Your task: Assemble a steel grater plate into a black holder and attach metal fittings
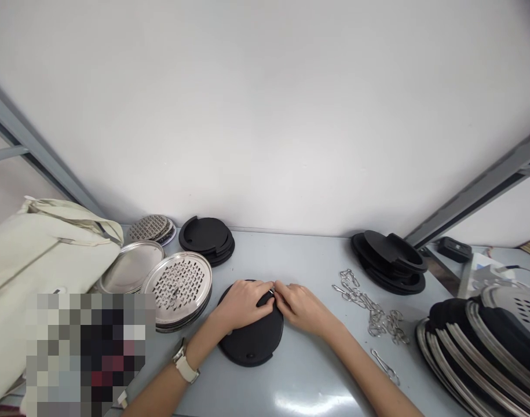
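Observation:
A black round plastic disc [251,341] lies on the table in front of me, with a notch in its rim and a small hole near its lower edge. My left hand [247,302] is over its upper part, fingers closed on the disc near its far right edge. My right hand [300,308] meets it there, thumb and fingers pinched together at the rim. A small shiny bit shows between the fingertips; what the right fingers hold is mostly hidden. Several wire clips [375,318] lie loose to the right of my right hand.
Perforated metal grater plates [178,289], a plain metal plate [132,266] and stacked black discs [206,238] sit at left, beside a cream bag [43,249]. More black discs [390,260] are at the back right. Stacked metal-rimmed plates [486,353] fill the right front.

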`<state>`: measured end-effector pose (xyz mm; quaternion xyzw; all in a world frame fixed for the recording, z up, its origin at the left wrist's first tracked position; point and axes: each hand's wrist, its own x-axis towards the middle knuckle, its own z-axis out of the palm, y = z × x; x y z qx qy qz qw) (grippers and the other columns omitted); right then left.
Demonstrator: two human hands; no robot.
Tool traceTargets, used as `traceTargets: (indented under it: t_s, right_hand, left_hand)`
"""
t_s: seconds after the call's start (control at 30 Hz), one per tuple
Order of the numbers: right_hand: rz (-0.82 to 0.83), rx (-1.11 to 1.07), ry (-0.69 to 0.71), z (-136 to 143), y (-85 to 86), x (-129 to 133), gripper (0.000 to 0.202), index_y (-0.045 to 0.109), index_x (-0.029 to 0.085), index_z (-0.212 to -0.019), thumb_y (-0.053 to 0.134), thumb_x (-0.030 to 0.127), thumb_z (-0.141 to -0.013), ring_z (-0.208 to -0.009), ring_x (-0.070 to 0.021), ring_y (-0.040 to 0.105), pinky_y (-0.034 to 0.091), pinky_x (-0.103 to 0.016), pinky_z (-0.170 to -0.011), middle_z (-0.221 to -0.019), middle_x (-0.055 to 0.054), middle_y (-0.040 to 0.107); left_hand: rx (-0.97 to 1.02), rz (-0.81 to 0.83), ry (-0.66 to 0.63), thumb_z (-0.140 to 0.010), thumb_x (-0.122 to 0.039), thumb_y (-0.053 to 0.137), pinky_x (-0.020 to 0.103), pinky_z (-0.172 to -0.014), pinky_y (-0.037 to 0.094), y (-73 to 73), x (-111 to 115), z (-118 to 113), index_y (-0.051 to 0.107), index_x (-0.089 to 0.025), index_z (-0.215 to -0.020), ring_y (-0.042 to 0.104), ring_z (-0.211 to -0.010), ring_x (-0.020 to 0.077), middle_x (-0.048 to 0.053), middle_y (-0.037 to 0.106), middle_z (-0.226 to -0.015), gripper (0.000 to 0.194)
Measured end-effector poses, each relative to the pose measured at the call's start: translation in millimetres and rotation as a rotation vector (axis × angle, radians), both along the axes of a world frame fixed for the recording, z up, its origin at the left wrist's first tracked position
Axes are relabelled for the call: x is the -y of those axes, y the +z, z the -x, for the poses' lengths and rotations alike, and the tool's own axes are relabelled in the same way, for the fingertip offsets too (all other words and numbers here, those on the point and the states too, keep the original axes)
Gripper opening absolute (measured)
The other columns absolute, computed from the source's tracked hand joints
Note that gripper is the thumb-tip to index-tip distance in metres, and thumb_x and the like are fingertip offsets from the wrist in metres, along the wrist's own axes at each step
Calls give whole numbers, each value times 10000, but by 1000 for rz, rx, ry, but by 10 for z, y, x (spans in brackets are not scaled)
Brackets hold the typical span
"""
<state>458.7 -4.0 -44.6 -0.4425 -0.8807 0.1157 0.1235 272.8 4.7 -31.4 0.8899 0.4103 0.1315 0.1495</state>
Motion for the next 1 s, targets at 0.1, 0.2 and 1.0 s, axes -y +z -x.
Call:
traceTargets:
  t_s: [0.1,0.2,1.0]
  right_hand:
    - [-5,5,6,1,-8,-2,107,402,199,-843,313,190,-902,-536,-129,417,244,-241,-539,-594,31,469]
    - [-6,-4,3,2,-17,-2,108,406,200,-839,319,196,-902,-535,-127,416,245,-238,-536,-594,32,469]
    - [6,-24,-4,-23,-6,-24,117,415,202,-809,336,200,-896,-521,-120,375,224,-231,-521,-571,38,420]
  left_hand:
    - [4,2,-5,-874,-287,420,266,-694,426,6,-2,0,566,-194,-973,608,-803,186,30,647,-862,199]
    - [8,6,-13,-873,-281,423,262,-690,423,17,-2,0,568,-195,-961,608,-792,182,28,646,-858,190]
    - [-5,-22,-22,-871,-274,431,261,-662,409,14,-2,13,562,-193,-961,609,-775,183,20,649,-864,179]
